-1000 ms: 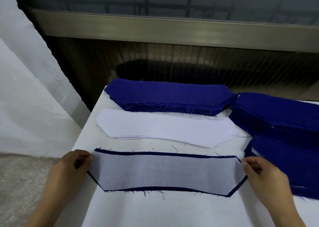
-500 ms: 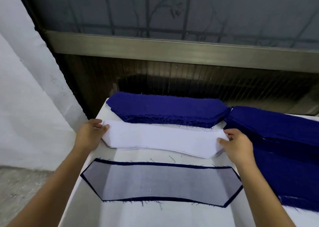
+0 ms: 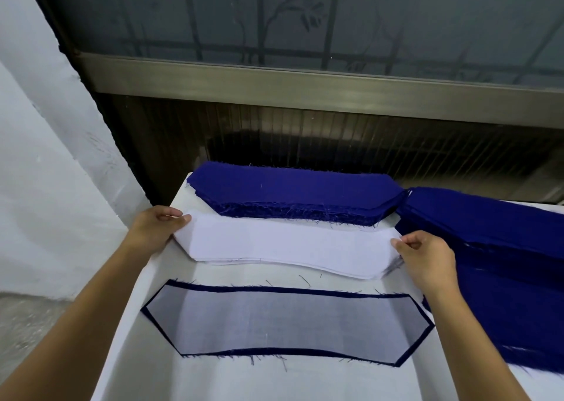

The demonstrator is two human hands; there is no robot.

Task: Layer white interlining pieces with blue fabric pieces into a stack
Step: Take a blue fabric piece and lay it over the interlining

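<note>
- While both bare forearms reach forward over the white cloth-covered table (image 3: 232, 379), the left hand (image 3: 155, 229) grips the left end of a flat pile of white interlining pieces (image 3: 283, 245), long strips with angled ends; its thumb lies on top and its fingers are curled at the edge.
- The right hand (image 3: 427, 257) pinches the right end of the same pile between thumb and forefinger, the other fingers curled in beside them.
- A few lower sheets fan out just under the right hand; whether the hands hold one sheet or several cannot be told.
- The white pile lies across the middle of the table, right against the near edge of a thick stack of dark blue fabric pieces (image 3: 293, 187), which has the same outline, frayed edges, and sits at the table's far side.
- Nearer the person, apart from the white pile, a single dark blue fabric piece (image 3: 244, 287) lies flat with a sheer white interlining sheet (image 3: 287, 321) on top, so the blue shows only as a narrow border all round.
- A broader heap of dark blue cloth (image 3: 494, 226) covers the table's right side, meeting the far stack's right end, just beside the right hand.
- Beyond the table runs a brushed metal window rail (image 3: 305, 86) below frosted glass with a branch pattern.
</note>
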